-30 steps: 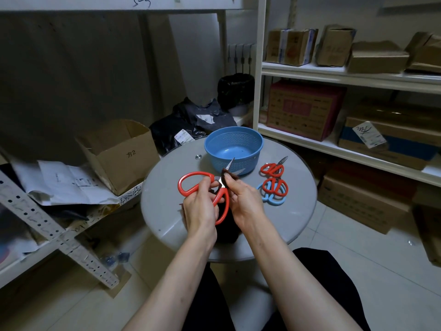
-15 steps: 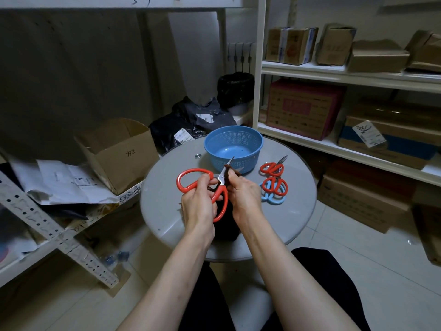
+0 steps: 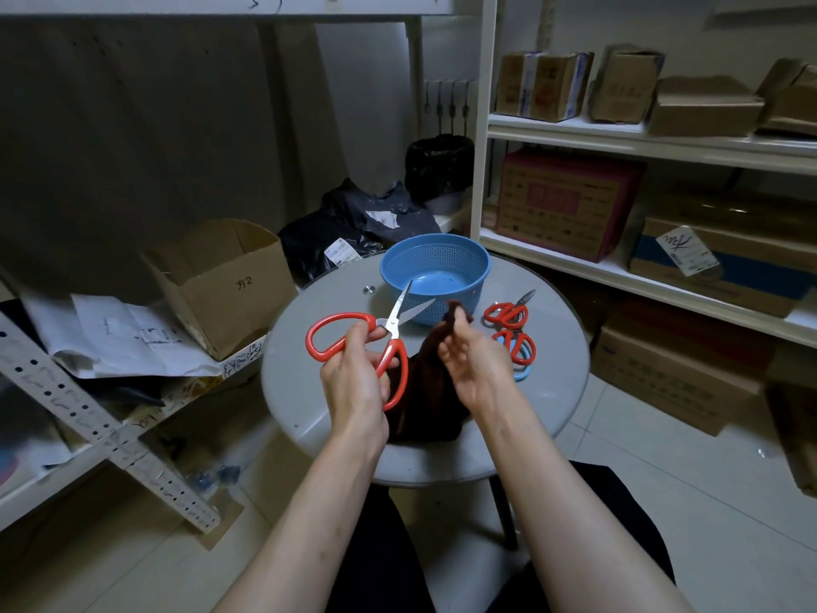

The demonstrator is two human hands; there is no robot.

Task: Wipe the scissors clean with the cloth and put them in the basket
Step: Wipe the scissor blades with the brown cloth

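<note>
1. The cloth has been drawn off the blades to the right. It is pinched between the thumb and fingertips of the right hand, and the rest hangs down to the table.
2. The scissors are gripped at the red handles by the curled fingers of the left hand, with the blades parted and pointed toward the far basket.
3. A wiping stroke is judged finished, so placing in the basket may follow.
</note>
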